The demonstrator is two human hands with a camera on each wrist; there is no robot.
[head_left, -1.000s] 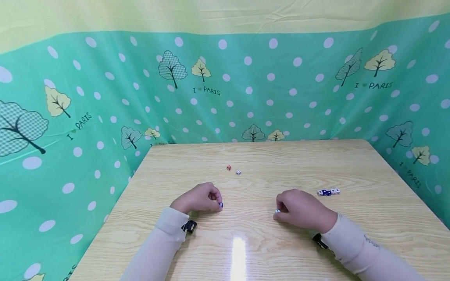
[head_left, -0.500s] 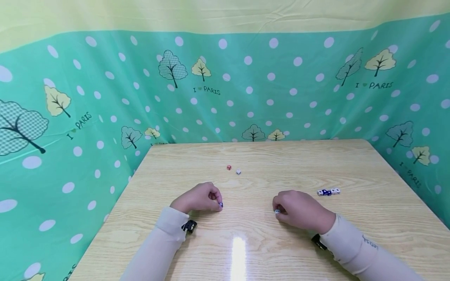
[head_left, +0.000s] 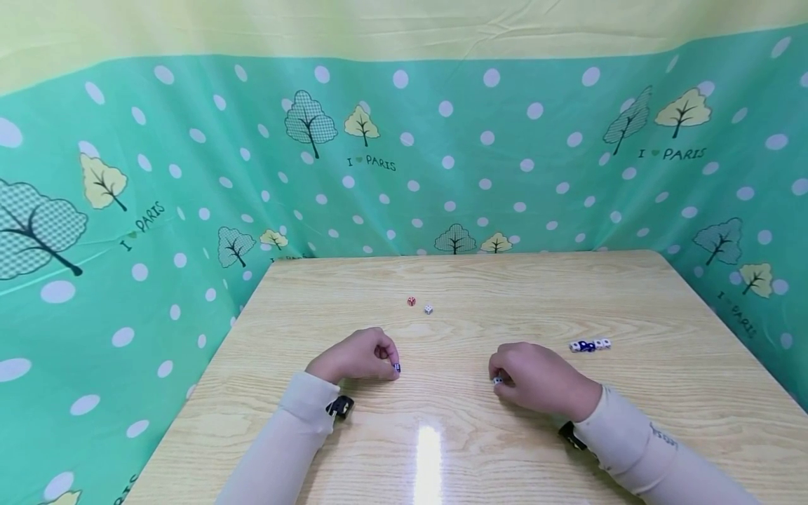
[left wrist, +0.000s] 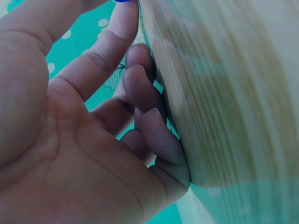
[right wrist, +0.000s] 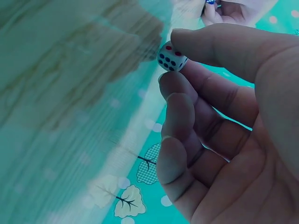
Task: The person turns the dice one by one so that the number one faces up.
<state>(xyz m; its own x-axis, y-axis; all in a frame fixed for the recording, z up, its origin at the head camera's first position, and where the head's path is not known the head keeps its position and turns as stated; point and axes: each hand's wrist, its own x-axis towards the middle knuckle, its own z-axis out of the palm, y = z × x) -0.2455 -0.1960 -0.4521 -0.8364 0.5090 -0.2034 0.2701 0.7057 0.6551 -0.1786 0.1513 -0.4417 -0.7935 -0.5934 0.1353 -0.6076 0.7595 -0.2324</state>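
My left hand (head_left: 361, 355) pinches a blue die (head_left: 396, 367) between thumb and forefinger, low over the table left of centre. In the left wrist view only a blue sliver of that die (left wrist: 122, 1) shows at the top edge, and the other fingers curl against the tabletop. To the right, my right hand (head_left: 536, 375) holds a white die (head_left: 498, 380) by the thumb and fingers. The right wrist view shows this white die (right wrist: 171, 57) with red pips on one face and dark pips on another.
A red die (head_left: 412, 301) and a white die (head_left: 428, 309) lie farther back on the wooden table (head_left: 341, 287). Beyond my right hand, several white and blue dice (head_left: 590, 345) sit in a touching row. A green patterned curtain (head_left: 442, 140) surrounds the table's back and sides.
My right hand has shifted slightly and turned the white die in its fingers, so a different face shows. The left hand and the dice on the table have stayed put.
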